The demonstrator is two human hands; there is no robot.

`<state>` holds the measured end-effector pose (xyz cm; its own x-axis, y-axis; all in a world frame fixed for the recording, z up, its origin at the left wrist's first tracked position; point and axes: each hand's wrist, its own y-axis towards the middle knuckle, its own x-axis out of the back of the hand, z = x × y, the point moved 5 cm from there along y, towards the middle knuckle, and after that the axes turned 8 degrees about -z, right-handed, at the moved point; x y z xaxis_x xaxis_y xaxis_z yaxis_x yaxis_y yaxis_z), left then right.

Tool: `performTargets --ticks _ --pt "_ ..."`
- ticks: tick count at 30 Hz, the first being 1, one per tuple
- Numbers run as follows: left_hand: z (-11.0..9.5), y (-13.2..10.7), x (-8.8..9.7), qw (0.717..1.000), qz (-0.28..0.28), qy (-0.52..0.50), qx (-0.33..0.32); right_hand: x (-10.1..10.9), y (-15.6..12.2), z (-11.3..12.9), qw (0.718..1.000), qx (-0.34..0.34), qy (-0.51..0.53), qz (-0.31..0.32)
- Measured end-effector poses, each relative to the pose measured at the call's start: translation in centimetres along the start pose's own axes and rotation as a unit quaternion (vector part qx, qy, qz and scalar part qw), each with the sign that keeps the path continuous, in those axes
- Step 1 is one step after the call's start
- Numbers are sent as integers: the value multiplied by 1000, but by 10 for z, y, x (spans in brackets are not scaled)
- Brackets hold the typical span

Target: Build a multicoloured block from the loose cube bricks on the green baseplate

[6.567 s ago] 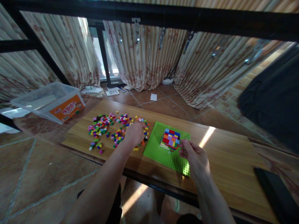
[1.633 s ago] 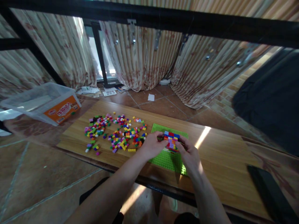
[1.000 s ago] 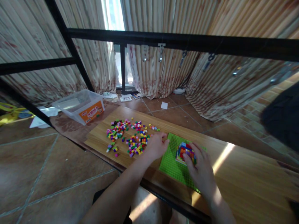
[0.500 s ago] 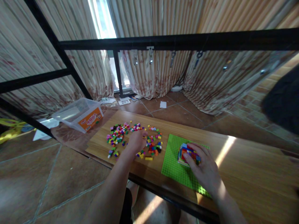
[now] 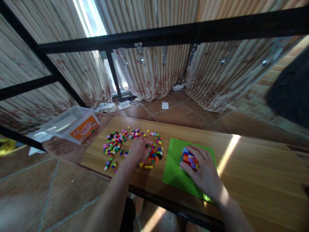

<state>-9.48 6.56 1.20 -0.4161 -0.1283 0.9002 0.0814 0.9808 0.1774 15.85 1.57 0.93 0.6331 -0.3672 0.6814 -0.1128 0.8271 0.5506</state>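
A green studded baseplate point(image 5: 176, 174) lies on the wooden table point(image 5: 253, 167). On it stands a small block built of many-coloured bricks point(image 5: 188, 158). My right hand point(image 5: 204, 172) rests on that block, fingers curled over its right and near sides. A scatter of loose small bricks point(image 5: 116, 145) in several colours lies left of the plate. My left hand point(image 5: 137, 150) is down in that scatter, fingers bent over the bricks; what they pinch is hidden.
A clear plastic tub with an orange label point(image 5: 72, 124) stands at the table's far left end. A black metal frame bar point(image 5: 169, 32) crosses overhead. Curtains point(image 5: 154, 74) hang behind, with papers point(image 5: 165, 105) on the tiled floor. A dark shape point(image 5: 289, 90) fills the right edge.
My left hand left the brick block and went back to the loose bricks. My right hand closed over the block. The view swung upward and left.
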Motion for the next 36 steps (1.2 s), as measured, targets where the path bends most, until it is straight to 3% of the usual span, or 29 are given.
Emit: performTargets --ticks 14,24,28,31,33,36 --pt "6 0 4 995 63 -54 -47 -4 6 2 999 -20 37 -8" --pt "12 -2 11 997 22 -53 -49 -1 7 4 999 -22 42 -19" --pt "4 0 24 988 -11 -153 -25 8 9 7 993 -49 81 -69" --pt "-13 0 24 938 -47 -341 35 16 8 8 977 -98 128 -137" --pt "-30 -3 16 876 -58 -471 85 20 7 12 968 -119 145 -169" --pt "-59 -9 -4 766 -17 -622 163 20 8 22 967 -111 153 -174"
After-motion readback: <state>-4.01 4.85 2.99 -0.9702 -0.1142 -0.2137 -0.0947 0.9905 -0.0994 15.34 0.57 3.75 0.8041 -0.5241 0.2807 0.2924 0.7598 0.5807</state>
